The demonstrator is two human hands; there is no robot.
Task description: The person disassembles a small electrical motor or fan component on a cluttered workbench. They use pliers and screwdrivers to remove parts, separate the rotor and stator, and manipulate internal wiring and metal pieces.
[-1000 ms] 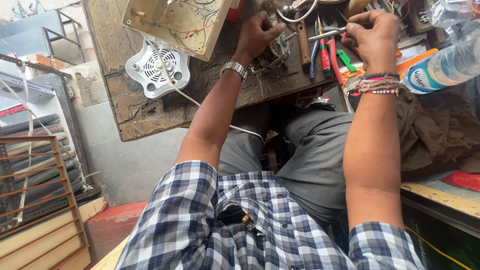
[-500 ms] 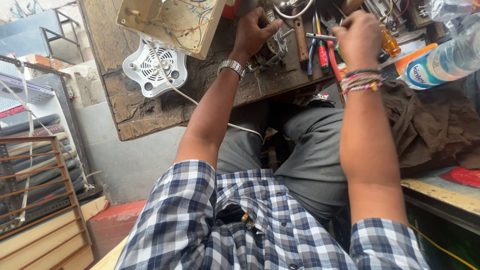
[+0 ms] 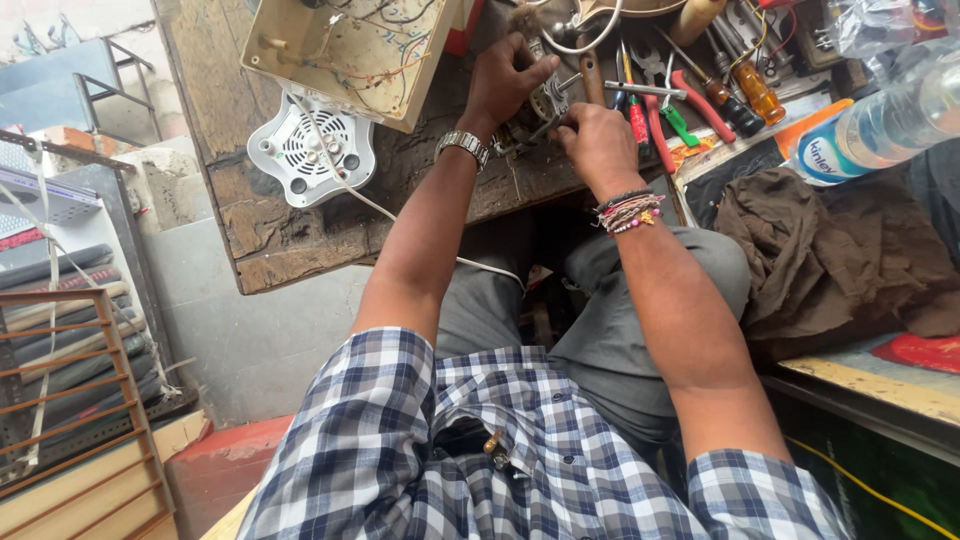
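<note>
Gripping a small grey metal motor part (image 3: pixel 545 100) from both sides, the two hands meet near the front edge of the worn, dark wooden workbench (image 3: pixel 250 230). The left hand (image 3: pixel 505 80), with a silver metal wristwatch (image 3: pixel 462 147) on its wrist, is curled over the part from the left, fingers folded down on it. The right hand (image 3: pixel 598 140), above a stack of coloured bead bracelets (image 3: pixel 628 212), lies just right of the part with its fingers bunched together at the part's near side; whether they pinch a wire or a small tool there cannot be told. The part therefore sits between the hands, touching both, resting on the workbench. Left of the hands on the workbench lies a white round plastic vented base (image 3: pixel 312 150), and a white cord (image 3: pixel 400 215) runs from it past the left forearm and over the workbench's front edge. Behind that base, towards the workbench's far side, a cream square plastic housing (image 3: pixel 355 50) lies open with thin wires crossing its inside. Right of the hands, a cluster of red- and orange-handled screwdrivers and pliers (image 3: pixel 700 95) lies on the workbench. Off its right end are a clear plastic water bottle (image 3: pixel 880 125) on its side and a crumpled brown cloth (image 3: pixel 830 250).
</note>
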